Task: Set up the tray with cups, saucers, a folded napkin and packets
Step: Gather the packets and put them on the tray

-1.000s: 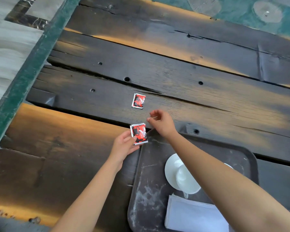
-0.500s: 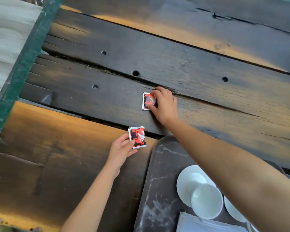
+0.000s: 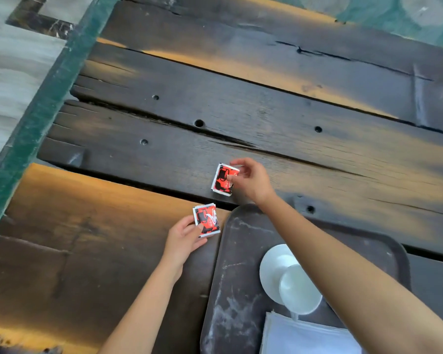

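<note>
Dark plank counter (image 3: 266,118) wide open ahead & to the left, up to its green edge (image 3: 36,118). Tray (image 3: 241,264) at lower right w/ saucer (image 3: 271,267), cup (image 3: 299,292), napkin (image 3: 304,338). Right hand (image 3: 251,180) pinches one red packet (image 3: 223,180) just past tray's far corner. Left hand (image 3: 184,238) grips a small stack of packets (image 3: 207,221) beside tray's left rim

table (image 3: 266,118): rough dark wood planks, cracked, stain worn to bare orange patches
tray (image 3: 241,277): matt dark plastic, scuffed with whitish marks
saucer (image 3: 271,269): smooth white glazed ceramic
cup (image 3: 301,292): same glossy white ceramic
napkin (image 3: 304,338): white cloth, matt, perhaps paper
packets (image 3: 206,220): glossy printed red-and-white foil or paper
strip, upper left (image 3: 36,118): green painted edge, worn
</note>
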